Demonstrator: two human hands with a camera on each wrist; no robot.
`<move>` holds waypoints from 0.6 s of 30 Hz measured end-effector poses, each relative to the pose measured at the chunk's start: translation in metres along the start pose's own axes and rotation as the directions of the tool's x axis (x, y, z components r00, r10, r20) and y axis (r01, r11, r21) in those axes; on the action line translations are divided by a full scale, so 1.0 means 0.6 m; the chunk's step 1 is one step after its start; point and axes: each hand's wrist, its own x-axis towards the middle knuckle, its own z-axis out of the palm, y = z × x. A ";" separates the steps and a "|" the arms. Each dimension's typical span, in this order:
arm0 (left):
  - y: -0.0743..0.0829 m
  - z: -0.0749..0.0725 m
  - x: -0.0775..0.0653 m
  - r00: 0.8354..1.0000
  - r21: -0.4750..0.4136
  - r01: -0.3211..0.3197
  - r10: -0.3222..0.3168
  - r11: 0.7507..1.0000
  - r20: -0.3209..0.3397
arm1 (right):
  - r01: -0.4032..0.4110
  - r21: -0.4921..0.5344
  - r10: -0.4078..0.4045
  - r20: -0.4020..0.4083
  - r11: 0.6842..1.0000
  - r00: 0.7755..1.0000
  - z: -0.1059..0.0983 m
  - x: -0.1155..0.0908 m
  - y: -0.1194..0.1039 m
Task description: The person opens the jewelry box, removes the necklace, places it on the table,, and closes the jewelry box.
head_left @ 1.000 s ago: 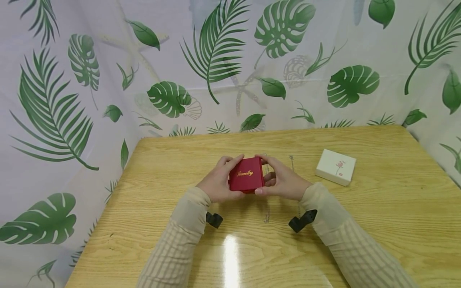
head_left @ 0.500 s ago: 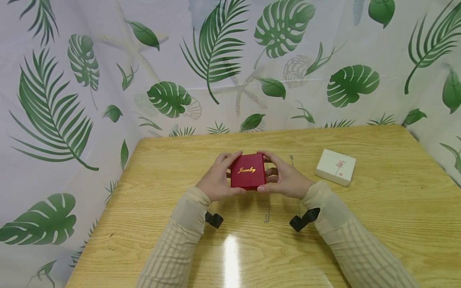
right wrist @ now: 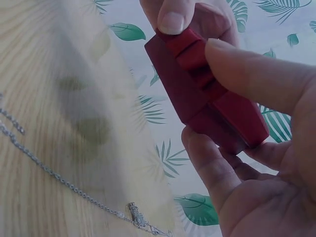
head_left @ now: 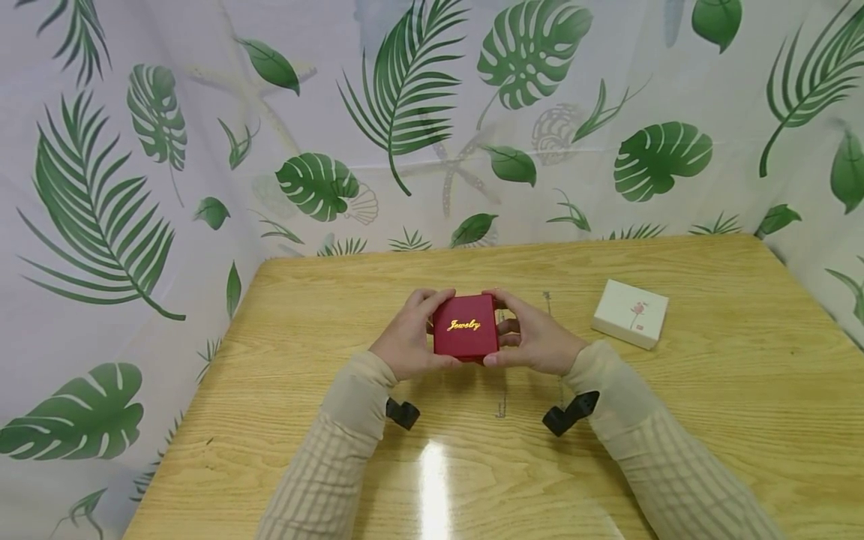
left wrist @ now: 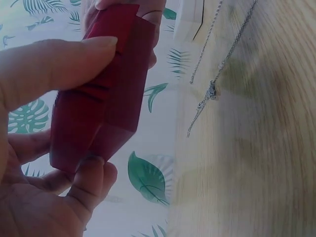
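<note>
A square red jewelry box (head_left: 466, 328) with gold "Jewelry" lettering on its lid is held level between both hands above the table. My left hand (head_left: 409, 345) grips its left side, thumb along the front edge and fingers behind. On the opposite side my right hand (head_left: 536, 343) grips it the same way. The wrist views show the box (left wrist: 121, 94) with its lid down and a folded red bow (right wrist: 197, 64) on the front side, partly under the thumbs. Two silver chain necklaces lie on the wood below; one necklace (head_left: 501, 409) is partly hidden by the right hand.
A white box (head_left: 631, 313) with a pink flower print rests on the table at the back right. The wooden table (head_left: 304, 300) ends at a leaf-printed cloth (head_left: 418, 217) behind and at the left. The second necklace (head_left: 547, 298) runs under the right wrist.
Both hands tipped the jewelry box's lid a little toward the head camera, raised it slightly, then lowered it a bit. The grip stays the same; the white box and necklaces have not moved.
</note>
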 end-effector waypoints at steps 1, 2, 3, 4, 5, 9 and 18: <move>0.000 0.000 0.000 1.000 0.000 0.004 -0.004 1.000 0.001 | -0.004 -0.004 0.004 -0.001 1.000 1.000 0.000 0.000 0.001; 0.000 0.001 0.000 1.000 -0.001 0.006 -0.006 1.000 0.001 | -0.005 -0.006 0.005 0.000 1.000 1.000 0.001 0.000 0.001; -0.001 0.001 0.000 1.000 -0.001 0.007 -0.007 1.000 0.001 | -0.009 -0.008 0.009 -0.001 1.000 1.000 0.001 0.000 0.002; -0.001 0.001 0.000 1.000 -0.002 0.008 -0.008 1.000 0.001 | -0.015 -0.012 0.015 -0.001 1.000 1.000 0.001 0.000 0.003; -0.001 0.001 0.000 1.000 0.001 0.009 -0.009 1.000 0.003 | -0.019 -0.013 0.019 0.000 1.000 1.000 0.001 0.000 0.004; -0.004 0.001 0.000 0.999 0.008 0.034 -0.034 0.999 0.027 | -0.043 -0.054 0.043 0.001 0.998 0.999 0.003 0.002 0.008; -0.016 -0.002 0.001 0.985 0.155 0.152 -0.162 0.976 0.055 | -0.060 -0.111 0.066 0.045 0.992 0.997 0.009 0.007 0.012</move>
